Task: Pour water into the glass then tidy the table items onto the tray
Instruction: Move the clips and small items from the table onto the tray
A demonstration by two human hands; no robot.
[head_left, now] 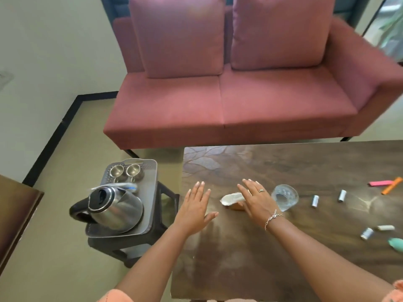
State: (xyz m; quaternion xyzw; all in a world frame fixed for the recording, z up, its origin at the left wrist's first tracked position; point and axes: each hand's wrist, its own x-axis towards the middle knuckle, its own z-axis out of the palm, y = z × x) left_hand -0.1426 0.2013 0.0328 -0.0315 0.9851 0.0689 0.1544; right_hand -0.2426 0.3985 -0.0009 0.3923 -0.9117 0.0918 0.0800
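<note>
Head view: both the left hand and right hand lie flat with fingers straight, holding nothing, left of the glass on the table; pouring appears not yet begun, and the next move calls for gripping the kettle on the tray further left.

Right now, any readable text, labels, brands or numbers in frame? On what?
None readable.
Small cylinders on the table: any label print is too small and blurred.
Kettle: no legible brand or marking.
Pink marker and orange marker: no readable text.
</note>
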